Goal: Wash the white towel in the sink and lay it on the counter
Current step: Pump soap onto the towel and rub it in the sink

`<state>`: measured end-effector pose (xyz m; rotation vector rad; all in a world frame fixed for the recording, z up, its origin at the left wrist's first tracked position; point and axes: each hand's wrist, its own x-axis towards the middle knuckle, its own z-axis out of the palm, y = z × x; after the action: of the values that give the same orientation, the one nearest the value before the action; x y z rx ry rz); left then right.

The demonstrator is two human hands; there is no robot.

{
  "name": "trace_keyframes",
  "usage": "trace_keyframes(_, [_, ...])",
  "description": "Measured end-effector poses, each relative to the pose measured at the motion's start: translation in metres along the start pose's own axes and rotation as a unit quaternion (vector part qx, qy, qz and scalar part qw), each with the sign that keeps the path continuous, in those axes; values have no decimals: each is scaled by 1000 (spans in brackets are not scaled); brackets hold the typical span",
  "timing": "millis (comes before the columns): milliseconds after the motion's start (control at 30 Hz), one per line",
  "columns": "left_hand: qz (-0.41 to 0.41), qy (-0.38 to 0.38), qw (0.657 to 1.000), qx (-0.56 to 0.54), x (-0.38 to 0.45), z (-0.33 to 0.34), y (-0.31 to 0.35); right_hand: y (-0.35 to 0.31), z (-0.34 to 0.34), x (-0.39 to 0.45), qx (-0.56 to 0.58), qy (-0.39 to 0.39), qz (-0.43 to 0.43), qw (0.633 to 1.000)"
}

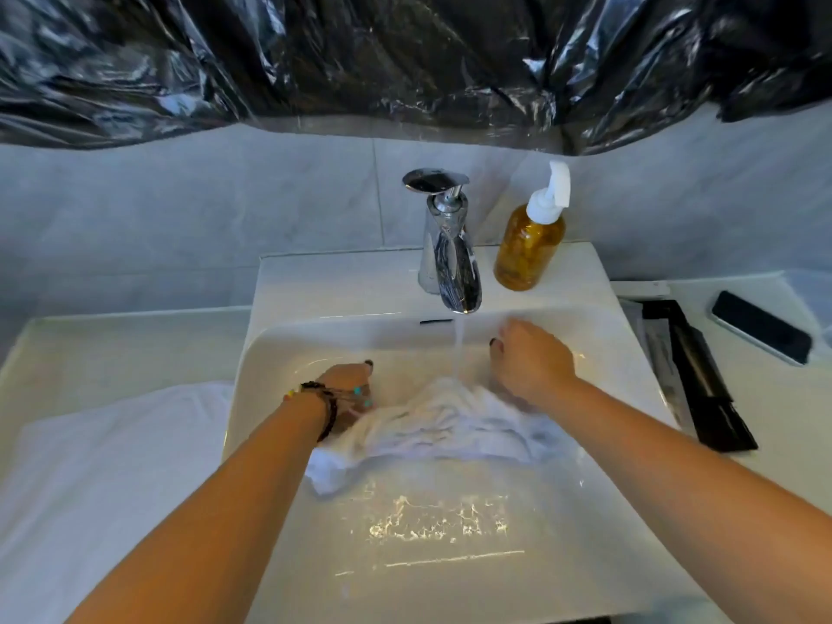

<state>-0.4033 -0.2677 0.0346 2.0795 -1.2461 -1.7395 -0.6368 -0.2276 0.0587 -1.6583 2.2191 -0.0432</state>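
Note:
The white towel (432, 430) lies bunched and wet in the white sink (450, 556), stretched between both hands. Water runs from the chrome tap (450, 263) onto the towel's upper middle. My left hand (349, 389), with bracelets at the wrist, grips the towel's left end. My right hand (531, 360) grips the right end, its fingers curled down into the cloth. Most fingertips are hidden by the fabric.
An amber soap bottle (531, 245) with a white pump stands on the sink ledge right of the tap. A white cloth (112, 466) covers the counter at left. On the right counter lie a phone (761, 326) and a black box (693, 376). Black plastic sheet (405, 56) hangs above.

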Motion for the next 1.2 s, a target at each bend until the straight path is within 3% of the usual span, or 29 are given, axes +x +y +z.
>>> trace_keyframes(67, [77,134,986,60,-11,3,-15,13,20,-21,36,138,-123,982])
trace_keyframes(133, [240,223,923,202,-26,19,-33,20,47,-47,17,186,-239,953])
trace_keyframes(167, [306,226,889,254,-33,30,-43,23,63,-53,-22,189,-270,944])
trace_keyframes(300, [417,195,788,409,-21,65,-74,18,94,-39,-96,188,-257,943])
trace_keyframes(400, [422,254,767,411,2,71,-71,9,99,-15,-118,232,-247,934])
trace_keyframes(467, [442,277,752,402,15,73,-64,7,99,-1,-112,215,-258,935])
trace_keyframes(700, [429,286,780,355,19,71,-41,-6,80,17,-69,116,-207,969])
trace_keyframes(833, [381,238,827,339,11,66,-39,-8,65,9,-80,72,-195,975])
trace_keyframes(933, [350,173,878,275,1,56,-39,-1,43,-1,-6,-15,-177,984])
trace_keyframes(1200, [431,150,887,74,-79,36,-33,15,-2,-64,203,80,-204,954])
